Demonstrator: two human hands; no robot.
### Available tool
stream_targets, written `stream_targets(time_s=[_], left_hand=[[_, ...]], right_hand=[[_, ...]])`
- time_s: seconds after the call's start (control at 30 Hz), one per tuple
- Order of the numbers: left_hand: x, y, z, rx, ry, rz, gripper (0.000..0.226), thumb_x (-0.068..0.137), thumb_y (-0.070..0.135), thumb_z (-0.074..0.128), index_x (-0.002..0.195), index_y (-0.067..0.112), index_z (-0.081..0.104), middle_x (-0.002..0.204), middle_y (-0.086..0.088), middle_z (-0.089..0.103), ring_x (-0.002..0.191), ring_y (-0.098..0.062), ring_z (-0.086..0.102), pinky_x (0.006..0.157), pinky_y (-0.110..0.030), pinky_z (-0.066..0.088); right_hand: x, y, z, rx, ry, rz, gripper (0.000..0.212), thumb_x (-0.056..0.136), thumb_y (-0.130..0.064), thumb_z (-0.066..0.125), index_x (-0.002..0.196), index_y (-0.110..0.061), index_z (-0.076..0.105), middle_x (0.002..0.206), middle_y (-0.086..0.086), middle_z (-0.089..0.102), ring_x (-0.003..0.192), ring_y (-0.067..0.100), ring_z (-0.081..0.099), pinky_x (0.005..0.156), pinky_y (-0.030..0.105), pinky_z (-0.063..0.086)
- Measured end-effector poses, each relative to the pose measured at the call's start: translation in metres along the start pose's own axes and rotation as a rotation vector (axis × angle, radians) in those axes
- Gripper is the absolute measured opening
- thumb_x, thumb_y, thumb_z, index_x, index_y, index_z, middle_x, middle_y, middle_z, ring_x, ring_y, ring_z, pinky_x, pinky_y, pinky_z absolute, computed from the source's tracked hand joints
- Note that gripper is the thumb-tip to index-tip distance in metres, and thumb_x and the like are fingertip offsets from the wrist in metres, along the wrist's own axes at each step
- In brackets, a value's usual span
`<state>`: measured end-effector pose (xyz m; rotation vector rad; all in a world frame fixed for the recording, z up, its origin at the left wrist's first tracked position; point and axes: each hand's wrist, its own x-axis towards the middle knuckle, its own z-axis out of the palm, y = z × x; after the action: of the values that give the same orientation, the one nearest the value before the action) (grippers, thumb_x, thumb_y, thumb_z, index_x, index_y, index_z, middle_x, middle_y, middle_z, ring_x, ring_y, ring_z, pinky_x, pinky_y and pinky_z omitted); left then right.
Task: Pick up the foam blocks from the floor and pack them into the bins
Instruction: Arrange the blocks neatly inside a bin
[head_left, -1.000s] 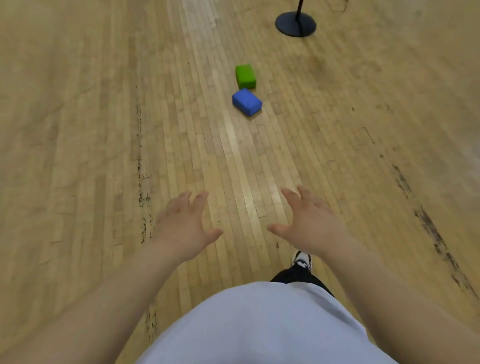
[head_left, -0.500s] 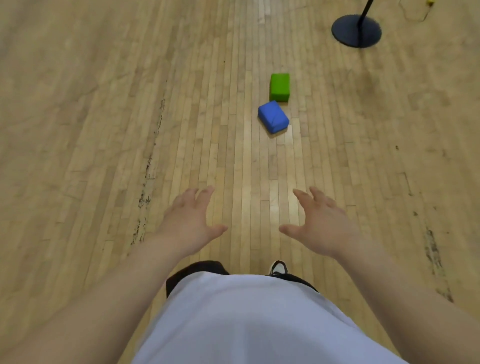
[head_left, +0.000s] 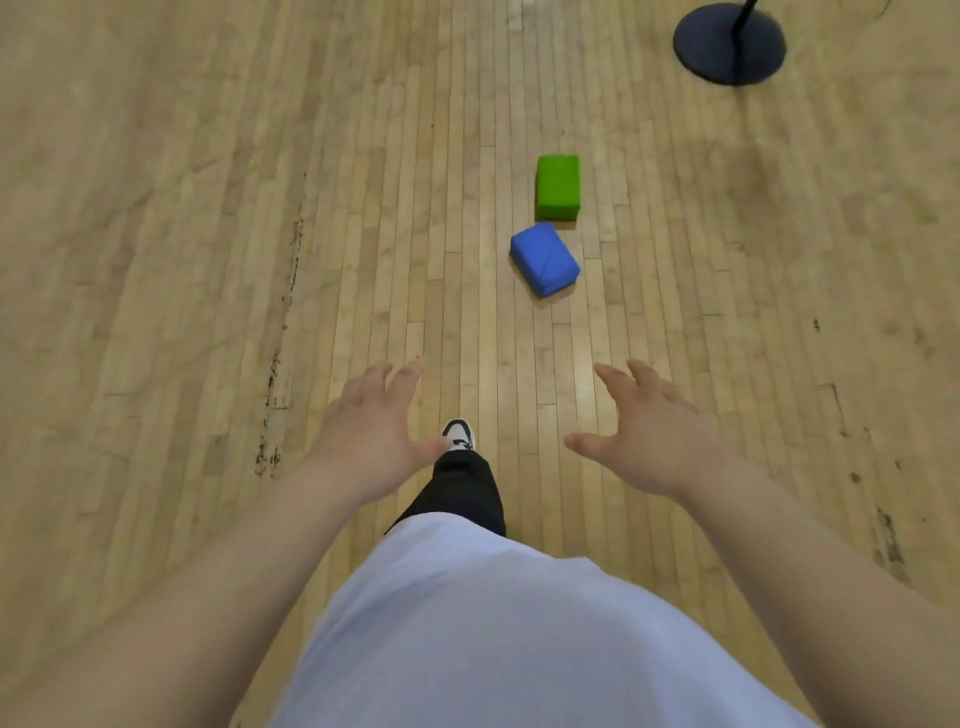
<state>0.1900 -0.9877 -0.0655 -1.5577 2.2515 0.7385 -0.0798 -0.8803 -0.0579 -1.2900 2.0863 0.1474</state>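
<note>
stand base cut by top edge, shoe partly hidden

We see a pale wood-strip floor with dark scuffs at left and right, and a round black stand base upper right.

Glossy scuffed wood floor; matt blue block.

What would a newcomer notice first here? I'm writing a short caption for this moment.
The eye lands on two bright foam blocks on the wooden floor: a green block and, just nearer, a blue block turned at an angle. In the foreground, the left hand and right hand spread open and empty toward them. A dark round stand base sits far right.
</note>
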Motion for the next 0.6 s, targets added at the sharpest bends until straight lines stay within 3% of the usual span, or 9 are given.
stream_targets(time_s=[0.33, 0.6], left_hand=[[0.197, -0.019, -0.137, 0.194, -0.074, 0.157, 0.098, 0.086, 0.073, 0.058, 0.16, 0.035, 0.007, 0.168, -0.01, 0.014, 0.153, -0.033, 0.016, 0.122, -0.052, 0.025], [0.33, 0.032, -0.183, 0.244, -0.134, 0.207, 0.098, 0.087, 0.071, 0.059, 0.161, 0.035, 0.006, 0.168, -0.01, 0.012, 0.154, -0.032, 0.014, 0.122, -0.051, 0.025]], right_hand=[[0.157, -0.075, -0.102, 0.049, -0.003, 0.09, 0.098, 0.084, -0.074, 0.059, 0.162, -0.035, 0.014, 0.171, 0.002, 0.009, 0.156, 0.026, 0.015, 0.12, 0.049, 0.027], [0.273, -0.065, -0.164, 0.115, -0.025, 0.106, 0.098, 0.082, -0.071, 0.063, 0.161, -0.035, 0.017, 0.17, 0.005, 0.012, 0.155, 0.028, 0.017, 0.12, 0.049, 0.03]])
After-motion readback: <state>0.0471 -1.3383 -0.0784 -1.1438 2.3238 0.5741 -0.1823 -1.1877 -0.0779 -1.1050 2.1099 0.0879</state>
